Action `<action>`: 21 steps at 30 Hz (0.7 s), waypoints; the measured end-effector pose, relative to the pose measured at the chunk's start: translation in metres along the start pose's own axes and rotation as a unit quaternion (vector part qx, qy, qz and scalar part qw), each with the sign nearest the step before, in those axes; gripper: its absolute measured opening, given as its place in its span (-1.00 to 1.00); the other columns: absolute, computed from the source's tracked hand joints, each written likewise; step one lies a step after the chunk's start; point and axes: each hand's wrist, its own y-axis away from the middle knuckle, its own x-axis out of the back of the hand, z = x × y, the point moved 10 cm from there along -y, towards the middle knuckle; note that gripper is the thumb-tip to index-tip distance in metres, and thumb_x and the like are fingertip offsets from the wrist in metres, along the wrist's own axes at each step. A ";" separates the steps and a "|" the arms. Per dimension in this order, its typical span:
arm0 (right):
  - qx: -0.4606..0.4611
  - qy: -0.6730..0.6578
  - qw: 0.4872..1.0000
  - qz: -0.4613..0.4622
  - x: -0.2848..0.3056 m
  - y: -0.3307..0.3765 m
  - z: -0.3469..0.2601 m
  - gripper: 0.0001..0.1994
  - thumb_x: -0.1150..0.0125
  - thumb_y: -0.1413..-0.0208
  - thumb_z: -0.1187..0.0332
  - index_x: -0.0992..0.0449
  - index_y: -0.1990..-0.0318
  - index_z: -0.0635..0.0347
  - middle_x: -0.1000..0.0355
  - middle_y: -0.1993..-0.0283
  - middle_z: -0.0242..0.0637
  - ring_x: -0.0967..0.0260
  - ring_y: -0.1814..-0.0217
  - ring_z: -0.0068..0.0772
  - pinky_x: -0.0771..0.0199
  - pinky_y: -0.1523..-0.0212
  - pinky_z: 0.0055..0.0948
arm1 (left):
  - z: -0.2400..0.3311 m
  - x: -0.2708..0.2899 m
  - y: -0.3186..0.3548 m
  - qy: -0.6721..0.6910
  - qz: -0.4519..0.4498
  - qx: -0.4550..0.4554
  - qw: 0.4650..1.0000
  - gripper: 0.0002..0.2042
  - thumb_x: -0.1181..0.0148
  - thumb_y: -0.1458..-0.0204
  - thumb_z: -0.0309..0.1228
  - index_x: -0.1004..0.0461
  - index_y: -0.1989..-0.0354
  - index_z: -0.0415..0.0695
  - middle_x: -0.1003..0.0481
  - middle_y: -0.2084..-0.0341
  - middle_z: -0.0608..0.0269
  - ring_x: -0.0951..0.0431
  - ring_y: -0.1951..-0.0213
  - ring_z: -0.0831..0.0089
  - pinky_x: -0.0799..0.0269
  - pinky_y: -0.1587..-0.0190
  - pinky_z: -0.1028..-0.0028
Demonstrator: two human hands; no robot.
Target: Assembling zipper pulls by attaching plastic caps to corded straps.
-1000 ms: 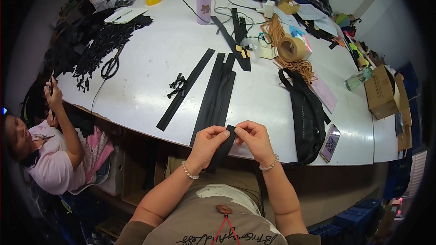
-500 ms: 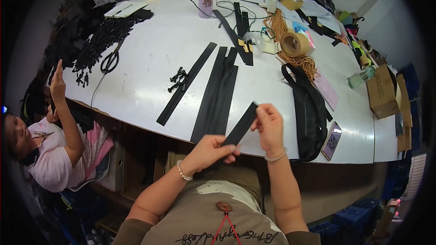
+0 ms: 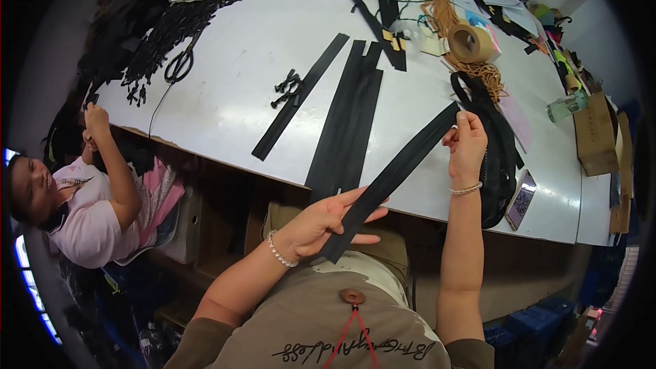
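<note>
A long black zipper strip stretches diagonally between my hands, over the table's near edge. My right hand pinches its upper end between thumb and fingers. Near the lower end, my left hand holds it with the thumb on one side and the fingers spread out behind. The tail of the strip hangs past the left thumb, in front of my shirt. On the table beyond lie more black strips side by side, and a single narrower strip to their left. Small black zipper pulls sit beside that one.
A black bag and a phone lie right of my right hand. Farther off are a tape roll, brown cord, a bottle and scissors. A co-worker sits at the left, hands raised by the table.
My right hand has moved up and right with the strip's end, so a longer length shows between my hands. My left fingers have spread. The co-worker's raised hand has lowered and closed.
</note>
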 end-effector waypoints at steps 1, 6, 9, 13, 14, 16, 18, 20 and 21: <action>0.005 0.003 1.000 -0.020 -0.006 0.003 -0.001 -0.87 -0.09 -0.21 0.35 -0.41 0.30 0.22 -0.30 0.56 -0.46 -0.28 0.67 -0.61 -0.29 0.66 -0.62 | 0.003 -0.001 -0.001 0.013 -0.013 -0.017 1.000 -0.10 0.25 0.39 -0.85 0.10 -0.36 -0.24 -0.08 -0.29 0.08 -0.06 -0.34 0.29 -0.15 -0.27 0.00; 0.008 -0.011 0.999 -0.031 -0.015 0.006 -0.002 -0.87 -0.09 -0.22 0.36 -0.40 0.29 0.24 -0.30 0.59 -0.44 -0.29 0.66 -0.60 -0.28 0.64 -0.62 | 0.009 0.001 -0.002 0.035 -0.035 -0.053 0.997 -0.06 0.29 0.46 -0.89 0.10 -0.36 -0.25 -0.09 -0.29 0.06 -0.06 -0.34 0.28 -0.13 -0.28 0.01; 0.011 -0.021 0.999 -0.036 -0.018 0.006 -0.003 -0.87 -0.09 -0.21 0.36 -0.40 0.28 0.24 -0.31 0.60 -0.43 -0.29 0.66 -0.59 -0.28 0.63 -0.62 | 0.009 0.003 -0.001 0.039 -0.032 -0.051 0.997 -0.08 0.30 0.44 -0.91 0.07 -0.35 -0.25 -0.12 -0.27 0.07 -0.07 -0.34 0.29 -0.15 -0.28 0.05; 0.006 -0.020 0.999 -0.038 -0.017 0.004 0.001 -0.88 -0.10 -0.21 0.36 -0.41 0.28 0.24 -0.33 0.60 -0.41 -0.30 0.65 -0.58 -0.28 0.62 -0.62 | 0.008 0.004 0.000 0.037 -0.025 -0.051 0.998 -0.14 0.27 0.37 -0.91 0.01 -0.33 -0.25 -0.14 -0.26 0.08 -0.10 -0.33 0.31 -0.17 -0.27 0.09; 0.006 -0.023 0.999 -0.036 -0.016 0.004 0.002 -0.87 -0.10 -0.21 0.36 -0.41 0.28 0.24 -0.34 0.60 -0.41 -0.30 0.65 -0.58 -0.28 0.62 -0.62 | 0.007 0.003 -0.001 0.038 -0.024 -0.052 0.998 -0.14 0.27 0.37 -0.91 0.01 -0.33 -0.25 -0.14 -0.26 0.08 -0.10 -0.33 0.31 -0.17 -0.27 0.09; 0.005 -0.023 0.999 -0.036 -0.014 0.002 0.003 -0.88 -0.10 -0.21 0.36 -0.41 0.28 0.24 -0.33 0.60 -0.41 -0.30 0.65 -0.58 -0.28 0.62 -0.62 | 0.007 0.005 -0.002 -0.004 -0.005 -0.056 0.998 -0.07 0.24 0.48 -0.86 0.09 -0.35 -0.29 -0.04 -0.30 0.01 0.02 -0.37 0.20 -0.09 -0.29 -0.02; 0.004 -0.022 0.999 -0.036 -0.014 0.001 0.004 -0.88 -0.10 -0.21 0.36 -0.41 0.28 0.24 -0.33 0.60 -0.41 -0.30 0.65 -0.58 -0.28 0.62 -0.62 | 0.009 0.003 -0.002 -0.009 -0.005 -0.055 0.998 -0.07 0.24 0.48 -0.86 0.09 -0.35 -0.29 -0.04 -0.30 0.01 0.01 -0.37 0.21 -0.10 -0.28 -0.02; 0.001 -0.024 0.999 -0.031 -0.013 0.000 0.003 -0.88 -0.10 -0.21 0.37 -0.41 0.28 0.23 -0.33 0.60 -0.42 -0.30 0.65 -0.58 -0.27 0.63 -0.63 | 0.009 0.002 -0.003 -0.014 -0.007 -0.053 0.998 -0.07 0.25 0.48 -0.86 0.08 -0.34 -0.28 -0.05 -0.30 0.01 0.00 -0.36 0.21 -0.11 -0.28 -0.02; 0.003 -0.024 0.999 -0.031 -0.012 0.000 0.001 -0.88 -0.10 -0.21 0.37 -0.41 0.28 0.23 -0.33 0.60 -0.42 -0.30 0.65 -0.58 -0.27 0.63 -0.63 | 0.009 0.000 -0.004 -0.009 -0.009 -0.052 0.999 -0.09 0.24 0.45 -0.86 0.06 -0.34 -0.28 -0.06 -0.30 0.04 0.00 -0.36 0.24 -0.11 -0.29 0.02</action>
